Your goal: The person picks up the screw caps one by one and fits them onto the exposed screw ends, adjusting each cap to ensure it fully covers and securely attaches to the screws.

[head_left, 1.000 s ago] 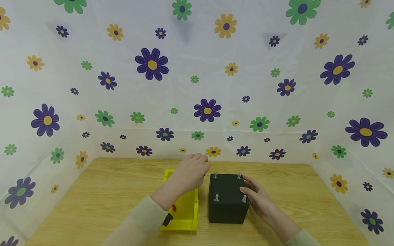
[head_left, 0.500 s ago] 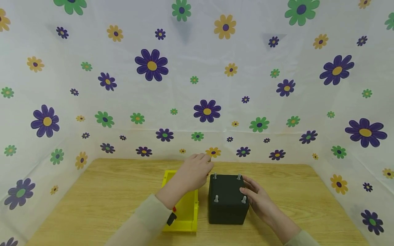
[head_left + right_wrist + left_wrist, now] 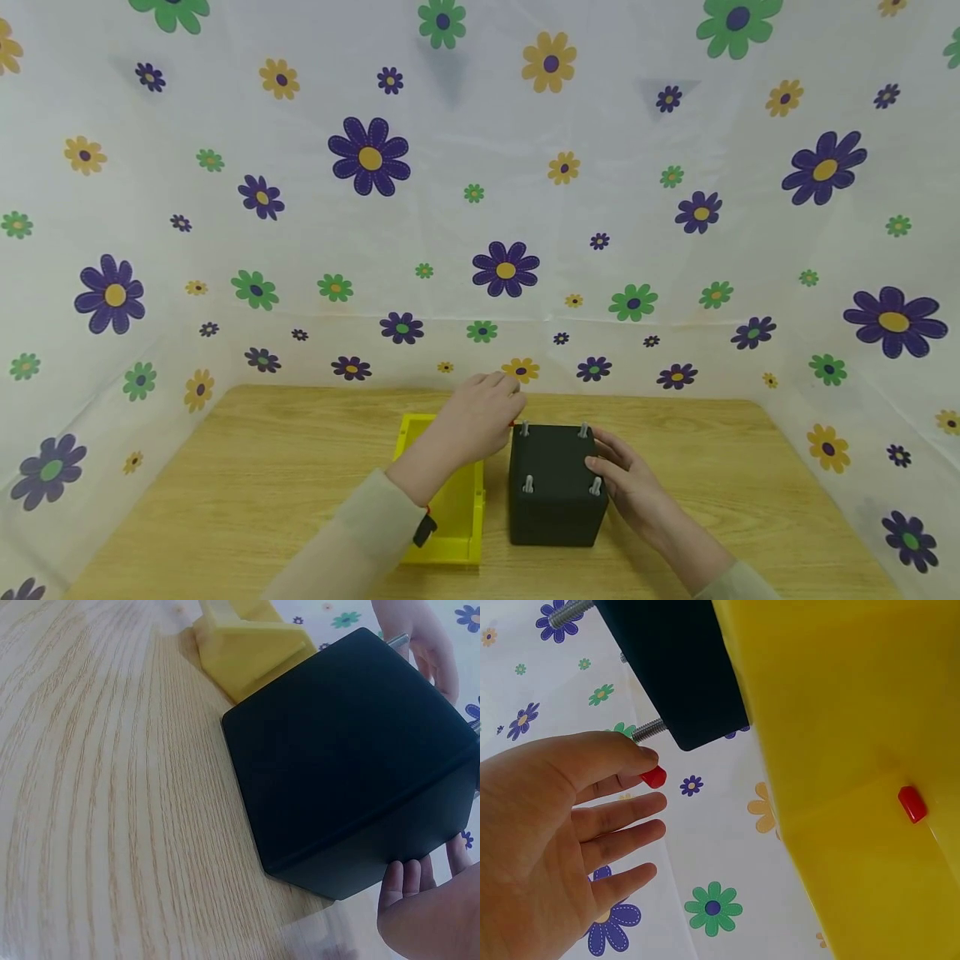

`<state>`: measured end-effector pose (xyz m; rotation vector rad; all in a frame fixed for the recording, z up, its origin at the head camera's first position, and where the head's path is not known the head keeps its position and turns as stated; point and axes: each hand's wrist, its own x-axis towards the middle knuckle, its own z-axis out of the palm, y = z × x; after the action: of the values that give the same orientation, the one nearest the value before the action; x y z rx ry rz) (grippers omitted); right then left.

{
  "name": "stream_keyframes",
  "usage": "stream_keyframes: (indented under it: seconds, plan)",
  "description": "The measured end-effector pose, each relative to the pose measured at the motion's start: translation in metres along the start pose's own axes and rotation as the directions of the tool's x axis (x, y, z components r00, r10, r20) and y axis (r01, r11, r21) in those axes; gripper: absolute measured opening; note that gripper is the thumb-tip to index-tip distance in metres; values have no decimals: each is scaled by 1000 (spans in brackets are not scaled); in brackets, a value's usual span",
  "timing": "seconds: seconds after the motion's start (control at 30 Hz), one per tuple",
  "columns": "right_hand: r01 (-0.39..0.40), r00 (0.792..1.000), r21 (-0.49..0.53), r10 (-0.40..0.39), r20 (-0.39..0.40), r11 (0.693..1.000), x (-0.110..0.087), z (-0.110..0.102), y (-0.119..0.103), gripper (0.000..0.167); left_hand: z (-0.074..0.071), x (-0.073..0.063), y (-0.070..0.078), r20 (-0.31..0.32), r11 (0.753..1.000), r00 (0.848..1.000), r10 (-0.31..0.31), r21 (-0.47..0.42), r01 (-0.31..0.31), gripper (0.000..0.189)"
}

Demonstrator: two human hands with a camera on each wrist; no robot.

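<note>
My left hand (image 3: 483, 414) pinches a small red cap (image 3: 654, 777) between thumb and index finger, beside the far left corner of a black box (image 3: 558, 492). In the left wrist view its other fingers extend apart, and the cap is just below the end of a threaded metal bolt (image 3: 649, 730). Several such bolts stand up from the box's top. Against the box's right side, my right hand (image 3: 633, 487) holds it, thumb over the top edge and fingers along the side; the right wrist view shows its fingertips (image 3: 411, 876) touching the black wall.
A yellow bin (image 3: 442, 550) stands left of the box, partly under my left forearm. Inside lies another red cap (image 3: 913, 804). Wooden table (image 3: 262, 467) surrounds both, and a white flower-print sheet (image 3: 480, 225) rises behind and at the sides.
My left hand has moved slightly right with the red cap, from above the bin to the box's far left corner. The right hand and the box have stayed put.
</note>
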<state>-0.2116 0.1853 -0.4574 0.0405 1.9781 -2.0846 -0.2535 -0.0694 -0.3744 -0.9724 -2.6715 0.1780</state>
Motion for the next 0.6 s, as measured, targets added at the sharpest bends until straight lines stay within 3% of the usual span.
stream_keyframes:
  seconds: [0.6]
  plan:
    - [-12,1000,-13,12,0,1000,1,0,1,68,-4,8,8,18,1000,1000,2,-2,-2,17]
